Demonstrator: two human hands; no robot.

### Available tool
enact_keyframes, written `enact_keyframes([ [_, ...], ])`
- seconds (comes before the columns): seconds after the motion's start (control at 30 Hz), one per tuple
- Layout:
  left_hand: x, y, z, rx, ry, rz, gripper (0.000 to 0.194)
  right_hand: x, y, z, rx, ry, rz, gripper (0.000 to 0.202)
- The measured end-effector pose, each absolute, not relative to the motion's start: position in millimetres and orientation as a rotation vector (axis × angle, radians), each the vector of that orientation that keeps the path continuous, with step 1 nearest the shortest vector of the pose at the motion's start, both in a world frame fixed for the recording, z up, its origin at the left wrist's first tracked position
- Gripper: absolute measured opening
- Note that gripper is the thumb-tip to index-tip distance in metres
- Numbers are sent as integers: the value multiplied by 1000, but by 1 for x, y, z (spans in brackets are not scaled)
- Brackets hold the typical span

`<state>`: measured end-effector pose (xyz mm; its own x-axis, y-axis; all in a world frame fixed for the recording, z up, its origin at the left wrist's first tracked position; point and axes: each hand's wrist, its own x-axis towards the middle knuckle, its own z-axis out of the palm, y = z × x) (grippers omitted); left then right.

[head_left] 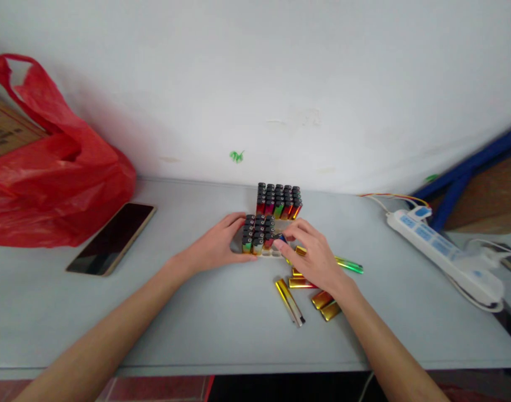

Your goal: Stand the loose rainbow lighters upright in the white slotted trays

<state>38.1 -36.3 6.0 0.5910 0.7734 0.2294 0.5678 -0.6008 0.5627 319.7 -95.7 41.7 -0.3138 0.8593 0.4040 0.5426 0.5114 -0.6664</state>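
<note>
Several lighters with black tops and shiny coloured bodies stand upright in rows (259,229) in a white holder (272,255) with round holes. My left hand (217,244) grips the left side of this group, thumb along the front edge and fingers behind. At the right side, my right hand (309,254) pinches one lighter (281,239), its dark top showing between thumb and fingers; its lower end is partly hidden. Loose lighters lie flat under and beside that hand, among them a gold-and-silver lighter (289,301) and a green lighter (351,264).
Behind stands a full block of upright lighters (279,201) near the wall. On the left are a phone (113,237) and a red plastic bag (63,184) by a cardboard box (8,128). A white power strip (443,254) with cables lies at right, near a blue metal frame (460,184).
</note>
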Motion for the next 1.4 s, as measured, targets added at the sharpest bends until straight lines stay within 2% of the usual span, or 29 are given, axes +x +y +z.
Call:
enact_keyframes([
  [0.33,38,-36,4,2399,1058,642,82,323,-96,40,-1191,-2065,510,26],
  [0.5,39,-38,7,2391,1081,629,81,319,-92,34,-1134,-2250,438,33],
  [0.6,39,-38,7,2386,1077,636,79,315,-89,30,-1265,-2279,409,46],
  [0.77,39,-36,5,2361,1085,644,81,340,-85,38,-1400,-2211,616,57],
  [0.83,39,-36,5,2355,1096,630,83,361,-82,43,-1454,-2153,583,54],
  [1.0,40,-38,9,2349,1113,600,84,402,-74,37,-1551,-2122,483,31],
  [1.4,39,-37,8,2373,1122,601,84,393,-71,25,-1553,-2071,570,14],
])
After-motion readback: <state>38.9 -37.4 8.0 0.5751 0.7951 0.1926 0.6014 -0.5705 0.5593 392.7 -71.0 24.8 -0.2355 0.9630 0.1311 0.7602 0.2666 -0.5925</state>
